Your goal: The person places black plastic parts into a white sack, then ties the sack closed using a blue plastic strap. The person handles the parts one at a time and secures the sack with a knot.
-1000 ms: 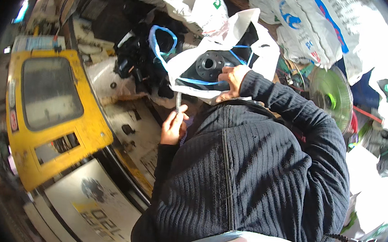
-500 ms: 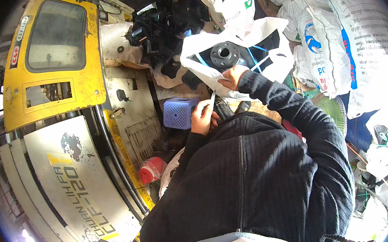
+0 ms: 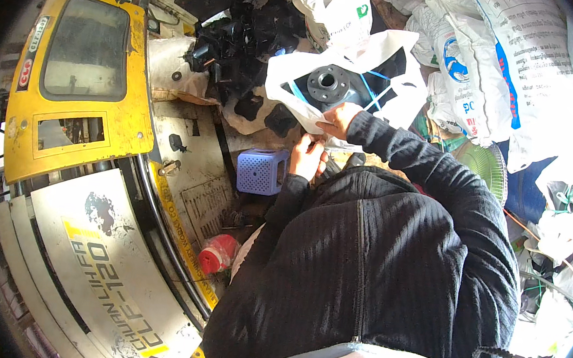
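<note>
A white plastic bag [image 3: 288,84] lies open in front of me with a dark round flanged metal part [image 3: 326,81] and blue straps inside. My right hand [image 3: 338,120] grips the bag's near edge. My left hand [image 3: 307,158] is just below it, fingers closed at the same edge of the bag. Both arms wear a dark ribbed jacket. A small blue perforated plastic stool [image 3: 261,171] stands just left of my left hand.
A heap of black plastic fittings [image 3: 243,46] lies left of the bag. A yellow machine door [image 3: 80,86] and white curved panels [image 3: 102,258] lie at left. White printed sacks [image 3: 507,69] pile up at right. A red cap-like object [image 3: 217,253] sits by my left elbow.
The view has shifted so the yellow door and panels fill more of the left. My left hand rose from near the blue stool up to the bag's edge beside my right hand.
</note>
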`<act>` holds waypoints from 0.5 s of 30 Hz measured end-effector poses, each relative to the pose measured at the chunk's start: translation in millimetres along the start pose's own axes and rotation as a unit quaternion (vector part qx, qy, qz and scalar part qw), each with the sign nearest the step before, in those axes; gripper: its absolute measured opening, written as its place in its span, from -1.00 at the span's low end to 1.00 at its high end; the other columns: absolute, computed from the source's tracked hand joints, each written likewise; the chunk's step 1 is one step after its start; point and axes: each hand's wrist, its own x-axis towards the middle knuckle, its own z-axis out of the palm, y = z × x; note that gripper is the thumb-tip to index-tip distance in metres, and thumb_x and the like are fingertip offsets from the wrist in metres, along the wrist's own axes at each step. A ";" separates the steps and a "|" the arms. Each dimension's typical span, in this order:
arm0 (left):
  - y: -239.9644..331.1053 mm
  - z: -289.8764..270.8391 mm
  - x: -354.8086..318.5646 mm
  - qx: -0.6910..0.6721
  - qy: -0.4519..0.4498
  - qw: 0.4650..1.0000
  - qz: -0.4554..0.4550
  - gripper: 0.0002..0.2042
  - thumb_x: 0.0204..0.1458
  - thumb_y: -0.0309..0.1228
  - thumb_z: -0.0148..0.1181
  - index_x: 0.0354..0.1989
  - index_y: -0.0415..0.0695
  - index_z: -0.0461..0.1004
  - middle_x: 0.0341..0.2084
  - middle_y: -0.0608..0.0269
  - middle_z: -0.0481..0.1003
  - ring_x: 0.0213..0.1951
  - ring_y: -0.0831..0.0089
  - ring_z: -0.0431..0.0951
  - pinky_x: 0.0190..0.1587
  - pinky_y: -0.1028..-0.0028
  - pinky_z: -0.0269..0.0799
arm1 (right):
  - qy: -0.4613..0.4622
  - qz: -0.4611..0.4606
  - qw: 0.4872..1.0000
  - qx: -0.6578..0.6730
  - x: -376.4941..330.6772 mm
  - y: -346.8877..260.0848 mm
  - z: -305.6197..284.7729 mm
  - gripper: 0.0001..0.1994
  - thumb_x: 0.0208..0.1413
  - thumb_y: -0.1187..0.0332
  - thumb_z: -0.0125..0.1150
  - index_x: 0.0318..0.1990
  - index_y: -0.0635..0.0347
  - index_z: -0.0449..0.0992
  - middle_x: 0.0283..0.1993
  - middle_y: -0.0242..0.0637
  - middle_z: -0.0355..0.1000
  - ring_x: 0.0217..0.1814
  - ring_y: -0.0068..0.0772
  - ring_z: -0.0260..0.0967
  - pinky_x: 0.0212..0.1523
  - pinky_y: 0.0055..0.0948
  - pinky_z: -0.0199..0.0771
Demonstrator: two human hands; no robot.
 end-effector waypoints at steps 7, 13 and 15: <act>-19.1 -8.4 -10.3 0.017 -0.015 0.998 0.051 -0.81 0.07 -0.35 0.03 -0.21 -0.17 0.42 -0.68 0.31 0.37 -0.76 0.60 0.25 -0.70 0.56 0.15 | -0.114 0.096 0.989 -0.001 2.3 -6.9 -8.6 -0.64 0.01 0.02 0.02 -0.34 0.13 0.54 -0.47 -0.12 0.46 -0.40 -0.10 0.43 -0.28 -0.29 0.45; -21.8 -20.6 -23.3 -0.143 0.041 0.987 0.053 -0.72 0.02 -0.42 0.08 -0.09 -0.24 0.43 -0.67 0.44 0.34 -0.73 0.72 0.19 -0.69 0.65 0.11 | -0.010 0.090 0.991 0.099 -2.9 2.9 0.4 -0.59 -0.02 0.08 0.16 -0.67 0.26 0.38 -0.75 -0.07 0.22 -0.72 -0.16 0.25 -0.63 -0.33 0.25; -17.5 -8.5 -10.1 -0.124 0.011 0.992 0.005 -0.66 0.01 -0.44 0.04 -0.01 -0.27 0.35 -0.72 0.47 0.22 -0.75 0.70 0.17 -0.70 0.67 0.09 | -0.070 0.103 0.988 0.090 -0.5 -2.8 -6.8 -0.61 -0.01 0.03 0.11 -0.54 0.22 0.45 -0.64 -0.07 0.32 -0.60 -0.17 0.32 -0.51 -0.31 0.30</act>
